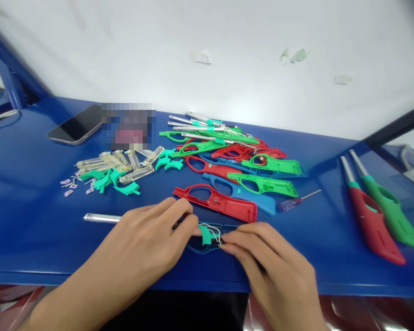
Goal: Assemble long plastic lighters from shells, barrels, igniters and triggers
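A blue lighter half-shell lies near the table's front edge, between my hands. My left hand is closed around its front part, where a silver metal tube sticks out to the left. A teal trigger and white wires show inside the shell. The fingertips of my right hand pinch at the wires' right end; the small dark part there is mostly hidden. Just behind the hands lies a red half-shell.
Green, red and blue shells and metal tubes are piled behind. Left are clear tanks, teal triggers and a phone. A screwdriver and two assembled lighters lie right.
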The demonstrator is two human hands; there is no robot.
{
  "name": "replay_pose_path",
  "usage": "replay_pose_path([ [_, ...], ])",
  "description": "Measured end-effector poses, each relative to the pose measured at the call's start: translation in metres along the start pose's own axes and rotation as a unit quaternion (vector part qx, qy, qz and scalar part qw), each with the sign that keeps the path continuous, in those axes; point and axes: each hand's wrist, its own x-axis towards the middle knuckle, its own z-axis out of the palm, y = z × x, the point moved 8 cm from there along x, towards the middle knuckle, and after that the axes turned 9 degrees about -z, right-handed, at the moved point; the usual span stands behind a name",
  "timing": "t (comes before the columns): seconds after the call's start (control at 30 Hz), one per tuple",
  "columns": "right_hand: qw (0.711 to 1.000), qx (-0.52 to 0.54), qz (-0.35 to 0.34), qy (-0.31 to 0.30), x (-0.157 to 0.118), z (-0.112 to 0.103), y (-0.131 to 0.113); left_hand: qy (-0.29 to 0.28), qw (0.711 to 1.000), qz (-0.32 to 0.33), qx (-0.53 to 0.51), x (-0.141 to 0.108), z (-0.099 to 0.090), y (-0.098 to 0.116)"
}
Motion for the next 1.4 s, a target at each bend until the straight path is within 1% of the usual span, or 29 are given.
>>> replay_pose_path([
  [0.33,0.998,0.042,0.035,0.0,0.007,-0.002,0.003,-0.03,0.999,0.0,-0.03,-0.005,0.014,-0.003],
  [0.43,0.998,0.04,0.044,0.001,0.005,0.0,0.005,-0.029,0.999,0.003,-0.023,-0.006,0.015,-0.004],
  [0.6,0.998,0.042,0.048,0.004,0.002,0.002,0.007,-0.047,0.998,0.009,-0.033,-0.007,0.014,-0.004],
  [0.7,0.999,0.03,0.037,0.0,0.004,0.002,0.005,-0.041,0.999,0.017,-0.028,-0.006,0.011,-0.002],
  [0.8,0.999,0.018,0.039,0.005,0.009,0.0,0.003,-0.03,0.999,0.022,-0.028,-0.004,0.007,-0.002],
  [1.0,0.999,0.02,0.048,-0.009,0.017,0.001,0.003,-0.01,0.999,0.034,-0.04,-0.002,0.008,-0.004],
  [1.07,0.999,0.011,0.045,-0.012,0.018,0.001,0.002,-0.001,0.999,0.034,-0.038,-0.002,0.008,-0.004],
  [1.3,0.996,-0.083,0.006,-0.02,0.021,0.001,-0.007,-0.018,0.999,0.027,-0.035,-0.001,0.009,-0.005],
  [1.4,0.994,-0.101,-0.003,-0.028,0.022,0.004,-0.009,-0.025,0.999,0.025,-0.034,-0.003,0.011,-0.005],
])
